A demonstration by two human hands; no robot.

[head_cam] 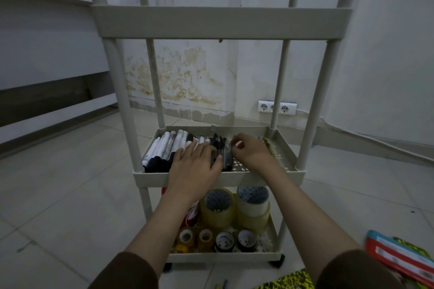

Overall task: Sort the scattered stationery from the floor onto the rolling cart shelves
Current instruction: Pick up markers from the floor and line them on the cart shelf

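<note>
Stationery filled two shelves of the rolling cart (219, 175). Farthest to the left of the left hand (196, 164), white and black markers (164, 149) lay side by side in the middle shelf, probably packed tight to save room. That hand lay flat with straight fingers across the row, seemingly to keep it from rolling. Just right of it, dark pens (222, 153) stood between both hands. The right hand (250, 150) had its fingers curled, pinching something small at the pens' edge; what, I could not tell. Below both wrists, tape rolls (234, 213) sat grouped on the bottom shelf. Packets (399, 256) remained on the floor, lower right.
</note>
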